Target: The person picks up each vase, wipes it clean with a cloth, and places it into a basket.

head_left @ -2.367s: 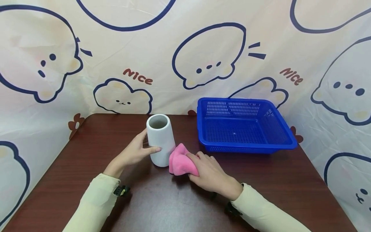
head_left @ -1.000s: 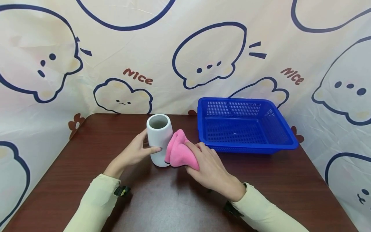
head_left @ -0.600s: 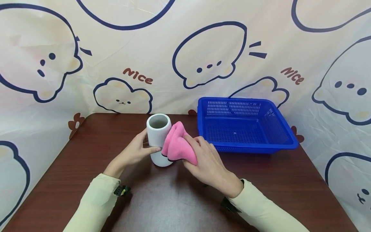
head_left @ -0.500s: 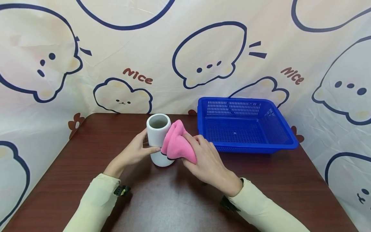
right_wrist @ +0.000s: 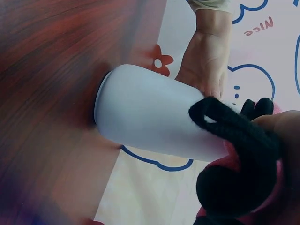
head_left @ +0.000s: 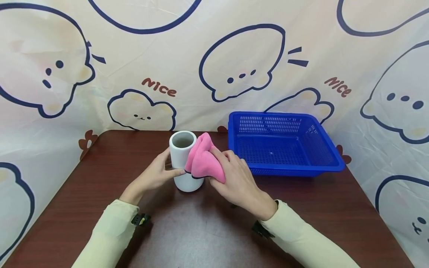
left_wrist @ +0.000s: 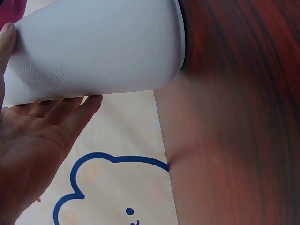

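Head view: the left hand [head_left: 155, 173] grips the white vase [head_left: 180, 158], thumb on the near side, fingers around the left side. The right hand [head_left: 239, 182] holds the bunched pink cloth [head_left: 206, 160] between thumb and fingers, against the vase's upper right side. The cloth's dark-trimmed lower edge sits above the vase base; its top reaches about rim height.

The vase stands upright on the brown table [head_left: 201, 238], opening upward, tapering toward its rim. The right wrist view shows the cloth's black reverse side [right_wrist: 236, 187] facing the camera.

To the right, the blue basket [head_left: 285, 169] stands along the table's far edge. A strip of tabletop separates vase and basket; the right knuckles overlap the basket's front left corner in view, contact undetermined. Tabletop extends leftward from the left hand and forward between the forearms. Beyond the far edge hangs the printed backdrop [head_left: 187, 52].
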Motion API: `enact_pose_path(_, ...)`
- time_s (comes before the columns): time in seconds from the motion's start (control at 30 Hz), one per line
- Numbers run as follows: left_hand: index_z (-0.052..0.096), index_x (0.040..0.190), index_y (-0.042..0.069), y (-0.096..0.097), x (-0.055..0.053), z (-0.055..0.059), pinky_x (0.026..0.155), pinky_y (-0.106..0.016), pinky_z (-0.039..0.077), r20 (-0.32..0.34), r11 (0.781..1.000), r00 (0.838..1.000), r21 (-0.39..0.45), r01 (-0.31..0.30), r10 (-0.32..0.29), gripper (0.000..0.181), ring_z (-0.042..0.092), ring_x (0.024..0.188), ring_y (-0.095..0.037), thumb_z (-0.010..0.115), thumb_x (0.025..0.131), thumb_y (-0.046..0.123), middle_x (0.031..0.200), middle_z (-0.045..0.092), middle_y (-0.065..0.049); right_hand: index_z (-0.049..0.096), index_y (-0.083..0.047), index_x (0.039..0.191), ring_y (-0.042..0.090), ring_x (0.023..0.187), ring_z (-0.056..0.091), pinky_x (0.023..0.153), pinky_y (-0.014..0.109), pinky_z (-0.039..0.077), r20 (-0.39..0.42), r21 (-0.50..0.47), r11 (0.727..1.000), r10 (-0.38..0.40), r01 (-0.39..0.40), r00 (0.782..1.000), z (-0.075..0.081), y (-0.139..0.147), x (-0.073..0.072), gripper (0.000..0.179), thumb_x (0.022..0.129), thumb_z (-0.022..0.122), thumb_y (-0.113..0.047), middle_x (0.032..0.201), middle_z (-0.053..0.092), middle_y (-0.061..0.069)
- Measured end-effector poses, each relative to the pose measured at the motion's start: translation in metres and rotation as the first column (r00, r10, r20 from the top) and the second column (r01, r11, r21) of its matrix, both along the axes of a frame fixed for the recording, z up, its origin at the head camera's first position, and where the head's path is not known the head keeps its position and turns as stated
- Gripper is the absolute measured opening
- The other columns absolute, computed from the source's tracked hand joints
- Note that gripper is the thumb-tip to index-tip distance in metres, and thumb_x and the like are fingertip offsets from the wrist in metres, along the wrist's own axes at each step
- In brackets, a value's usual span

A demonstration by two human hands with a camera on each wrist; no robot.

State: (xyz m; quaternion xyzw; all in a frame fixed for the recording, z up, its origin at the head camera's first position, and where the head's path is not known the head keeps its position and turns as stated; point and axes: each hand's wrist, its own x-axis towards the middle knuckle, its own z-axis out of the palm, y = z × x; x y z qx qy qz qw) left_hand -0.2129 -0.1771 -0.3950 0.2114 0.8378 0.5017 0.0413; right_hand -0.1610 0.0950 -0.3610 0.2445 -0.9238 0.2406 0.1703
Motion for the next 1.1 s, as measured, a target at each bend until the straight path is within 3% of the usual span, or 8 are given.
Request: enact_pose_path(1.1, 0.035, 0.153, 0.015, -0.001, 0.000, -0.001, 0.104, -0.059, 0.051, -0.022, 1.000, 1.000, 0.001, 0.018, -0.018, 0.078, 0.057, 0.128, -0.039, 0.079, 0.089, 0.016, 0.141, 0.054, -0.015, 0.044, -0.025, 0.150, 0.016, 0.093, 0.054, 0.070, 0.029, 0.040, 0.075, 0.040, 0.999, 0.012, -0.015, 0.997, -0.003, -0.011, -0.010, 0.070, 0.085, 0.070, -0.028, 0.103, 0.059, 0.002)
